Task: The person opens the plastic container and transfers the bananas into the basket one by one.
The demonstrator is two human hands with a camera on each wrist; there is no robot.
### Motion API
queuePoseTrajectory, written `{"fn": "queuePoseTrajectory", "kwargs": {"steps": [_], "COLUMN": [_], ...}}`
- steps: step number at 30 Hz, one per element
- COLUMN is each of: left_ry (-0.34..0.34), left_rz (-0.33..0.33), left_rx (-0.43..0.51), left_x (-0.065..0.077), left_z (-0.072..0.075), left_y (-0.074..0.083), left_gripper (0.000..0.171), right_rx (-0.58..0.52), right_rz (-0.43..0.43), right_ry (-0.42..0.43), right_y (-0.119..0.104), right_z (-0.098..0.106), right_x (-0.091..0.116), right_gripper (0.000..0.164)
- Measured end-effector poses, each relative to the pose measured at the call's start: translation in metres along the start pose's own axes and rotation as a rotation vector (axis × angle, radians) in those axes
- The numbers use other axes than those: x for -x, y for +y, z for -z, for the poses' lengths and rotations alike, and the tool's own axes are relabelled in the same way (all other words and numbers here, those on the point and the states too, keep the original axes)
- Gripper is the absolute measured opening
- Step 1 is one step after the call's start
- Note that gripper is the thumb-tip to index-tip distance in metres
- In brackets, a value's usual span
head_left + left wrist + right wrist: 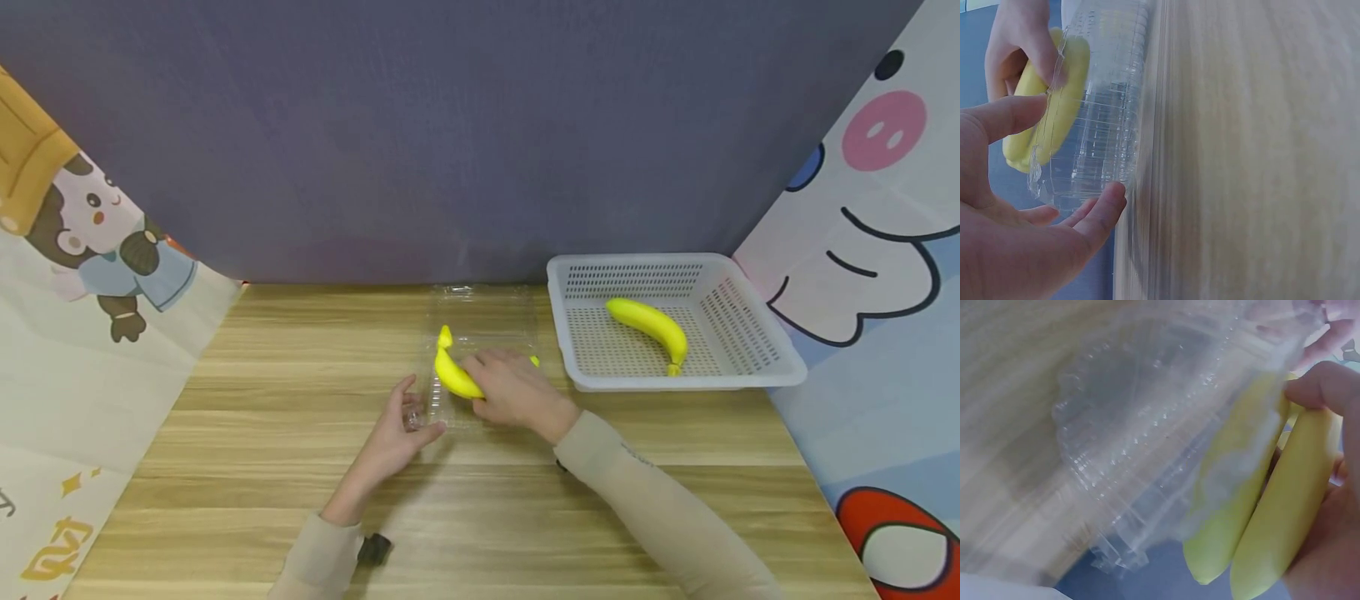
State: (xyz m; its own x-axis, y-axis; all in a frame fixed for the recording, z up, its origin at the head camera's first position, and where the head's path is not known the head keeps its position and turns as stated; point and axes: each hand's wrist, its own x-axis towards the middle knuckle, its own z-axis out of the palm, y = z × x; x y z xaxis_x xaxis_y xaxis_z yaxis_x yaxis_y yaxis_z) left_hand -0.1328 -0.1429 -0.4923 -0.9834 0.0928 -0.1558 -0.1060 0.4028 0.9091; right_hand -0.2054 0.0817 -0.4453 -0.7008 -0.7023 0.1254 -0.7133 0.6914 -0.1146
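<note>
My right hand (pixel 513 387) grips a yellow banana (pixel 455 377) over a clear plastic clamshell box (pixel 450 412). In the right wrist view, two bananas lie side by side: the thumb rests at the top of the nearer banana (pixel 1288 506), and the other banana (pixel 1229 494) shows partly through clear plastic. The palm hides much of both from the head view. At the box's front left corner, my left hand (pixel 397 433) spreads its thumb and fingers, with fingertips (pixel 1112 192) right at the plastic wall (pixel 1094 150).
A white slotted basket (pixel 682 383) stands to the right of the box, with one banana (pixel 652 323) in it. The box's raised lid (pixel 483 308) is near the dark back panel (pixel 412 150). Printed cloths border both sides of the wooden table (pixel 247 467).
</note>
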Motion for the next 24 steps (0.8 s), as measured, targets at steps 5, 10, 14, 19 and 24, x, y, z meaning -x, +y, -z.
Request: {"fn": "queuePoseTrajectory", "kwargs": {"steps": [5,10,14,19,24], "left_ry": [-0.005,-0.008,-0.01,-0.015,-0.014], "left_rz": [-0.008,-0.006,-0.006,-0.006,0.001], "left_rx": [-0.002,-0.003,0.004,0.004,0.013], "left_x": [-0.001,-0.001,-0.001,-0.001,-0.001], "left_z": [0.001,0.001,0.001,0.001,0.001], "left_y": [-0.001,0.0,0.001,0.001,0.0], "left_gripper": [0.099,0.099,0.099,0.099,0.099], "right_rx": [0.02,0.05,0.078,0.098,0.107], "right_rz": [0.007,0.005,0.006,0.012,0.02], "right_ry": [0.039,0.064,0.084,0.115,0.132], "right_y": [-0.001,-0.001,0.001,0.002,0.003], "right_z": [0.009,0.018,0.025,0.033,0.04], "right_x": [0.001,0.003,0.005,0.007,0.009], "right_gripper": [0.031,0.031,0.031,0.032,0.033]}}
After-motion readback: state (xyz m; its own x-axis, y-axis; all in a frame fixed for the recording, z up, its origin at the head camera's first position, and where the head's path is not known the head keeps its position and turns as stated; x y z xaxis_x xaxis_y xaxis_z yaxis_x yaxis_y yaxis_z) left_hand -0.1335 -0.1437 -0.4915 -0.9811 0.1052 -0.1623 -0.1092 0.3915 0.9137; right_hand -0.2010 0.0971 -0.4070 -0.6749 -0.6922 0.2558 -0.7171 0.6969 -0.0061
